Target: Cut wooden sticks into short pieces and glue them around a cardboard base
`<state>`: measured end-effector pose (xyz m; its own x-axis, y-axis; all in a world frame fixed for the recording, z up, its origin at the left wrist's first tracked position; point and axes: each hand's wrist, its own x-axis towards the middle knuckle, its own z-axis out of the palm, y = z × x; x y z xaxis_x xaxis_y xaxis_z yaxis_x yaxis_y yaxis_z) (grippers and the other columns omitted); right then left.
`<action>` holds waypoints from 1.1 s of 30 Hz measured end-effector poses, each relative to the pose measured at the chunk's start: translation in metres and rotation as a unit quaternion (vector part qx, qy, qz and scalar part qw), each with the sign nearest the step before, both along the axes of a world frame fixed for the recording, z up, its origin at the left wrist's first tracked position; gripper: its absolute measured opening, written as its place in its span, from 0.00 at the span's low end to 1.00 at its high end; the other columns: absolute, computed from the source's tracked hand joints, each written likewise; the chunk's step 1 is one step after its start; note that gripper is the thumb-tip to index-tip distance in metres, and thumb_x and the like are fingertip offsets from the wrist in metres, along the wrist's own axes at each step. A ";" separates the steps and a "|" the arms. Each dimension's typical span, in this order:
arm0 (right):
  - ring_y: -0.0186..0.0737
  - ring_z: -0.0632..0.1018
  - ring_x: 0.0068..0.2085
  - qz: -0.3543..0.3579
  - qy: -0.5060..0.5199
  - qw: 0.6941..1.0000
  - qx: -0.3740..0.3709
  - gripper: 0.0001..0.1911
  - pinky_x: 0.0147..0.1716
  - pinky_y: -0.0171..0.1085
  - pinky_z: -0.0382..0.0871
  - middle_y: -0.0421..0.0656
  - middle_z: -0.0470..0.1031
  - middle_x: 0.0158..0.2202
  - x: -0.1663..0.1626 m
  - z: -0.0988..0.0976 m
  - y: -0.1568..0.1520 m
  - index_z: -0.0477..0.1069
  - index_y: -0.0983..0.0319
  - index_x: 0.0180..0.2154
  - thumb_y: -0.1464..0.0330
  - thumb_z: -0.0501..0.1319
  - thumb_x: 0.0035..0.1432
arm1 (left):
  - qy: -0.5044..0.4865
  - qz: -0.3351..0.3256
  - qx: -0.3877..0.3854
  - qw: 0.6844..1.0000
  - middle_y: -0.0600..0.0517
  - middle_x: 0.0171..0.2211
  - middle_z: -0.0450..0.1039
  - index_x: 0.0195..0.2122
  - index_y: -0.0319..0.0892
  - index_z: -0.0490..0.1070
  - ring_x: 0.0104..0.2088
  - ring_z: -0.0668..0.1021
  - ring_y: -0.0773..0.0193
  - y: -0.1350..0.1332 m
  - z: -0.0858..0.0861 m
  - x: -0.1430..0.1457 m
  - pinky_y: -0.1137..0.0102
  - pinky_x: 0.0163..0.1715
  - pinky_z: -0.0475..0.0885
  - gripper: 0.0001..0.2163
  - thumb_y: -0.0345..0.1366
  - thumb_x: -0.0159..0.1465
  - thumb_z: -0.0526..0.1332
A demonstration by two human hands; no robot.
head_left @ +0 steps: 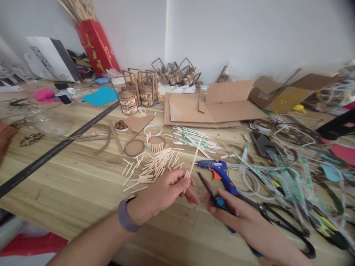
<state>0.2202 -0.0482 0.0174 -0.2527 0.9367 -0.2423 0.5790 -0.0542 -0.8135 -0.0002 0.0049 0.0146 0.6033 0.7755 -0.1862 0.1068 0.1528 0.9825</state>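
Pinched between the thumb and fingers of my left hand are thin wooden sticks, one long and a few short. My right hand is closed round the blue handles of a pair of pliers, whose dark jaws point up toward the sticks without touching them. A pile of short cut sticks lies just beyond my left hand. Behind it are a round brown base with short sticks standing along part of its rim, and a flat brown disc. A blue glue gun rests beyond the pliers.
Large black-handled scissors and coiled white tubing lie at right. Paper-wrapped sticks and cardboard are farther back. Small lidded baskets stand at the back. A glass jar and another person's hand are at left.
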 end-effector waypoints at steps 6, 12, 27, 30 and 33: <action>0.43 0.76 0.38 0.032 -0.016 0.999 -0.009 0.11 0.38 0.37 0.71 0.40 0.77 0.35 0.001 0.009 0.000 0.75 0.58 0.39 0.62 0.58 0.56 | 0.017 -0.076 0.004 0.997 0.49 0.31 0.81 0.41 0.41 0.67 0.35 0.79 0.63 -0.004 -0.003 0.001 0.70 0.37 0.66 0.15 0.47 0.71 0.51; 0.46 0.75 0.45 0.063 0.012 0.997 -0.050 0.15 0.45 0.41 0.69 0.43 0.77 0.41 -0.003 0.015 0.000 0.74 0.59 0.44 0.62 0.56 0.57 | 0.054 -0.105 -0.004 0.993 0.50 0.30 0.80 0.39 0.41 0.68 0.34 0.79 0.63 -0.009 0.004 0.007 0.71 0.36 0.68 0.12 0.42 0.71 0.50; 0.45 0.75 0.43 0.049 0.056 0.996 -0.053 0.11 0.43 0.41 0.70 0.42 0.75 0.37 -0.004 0.013 0.000 0.73 0.59 0.39 0.62 0.58 0.56 | 0.006 -0.123 -0.040 0.992 0.50 0.26 0.75 0.36 0.41 0.66 0.31 0.78 0.62 -0.016 -0.006 0.015 0.71 0.33 0.68 0.13 0.45 0.68 0.53; 0.44 0.75 0.41 0.056 0.062 0.995 -0.057 0.11 0.43 0.40 0.70 0.42 0.75 0.36 -0.004 0.013 0.000 0.73 0.59 0.39 0.62 0.58 0.56 | -0.002 -0.121 -0.042 0.992 0.51 0.26 0.73 0.35 0.41 0.66 0.30 0.77 0.62 -0.017 -0.006 0.016 0.71 0.32 0.68 0.14 0.47 0.67 0.54; 0.43 0.75 0.39 0.058 0.048 0.996 -0.050 0.12 0.41 0.39 0.70 0.42 0.76 0.36 -0.005 0.013 0.000 0.73 0.60 0.39 0.61 0.58 0.57 | -0.007 -0.118 -0.043 0.992 0.52 0.25 0.72 0.34 0.41 0.66 0.29 0.76 0.63 -0.018 -0.006 0.017 0.71 0.32 0.68 0.15 0.49 0.66 0.55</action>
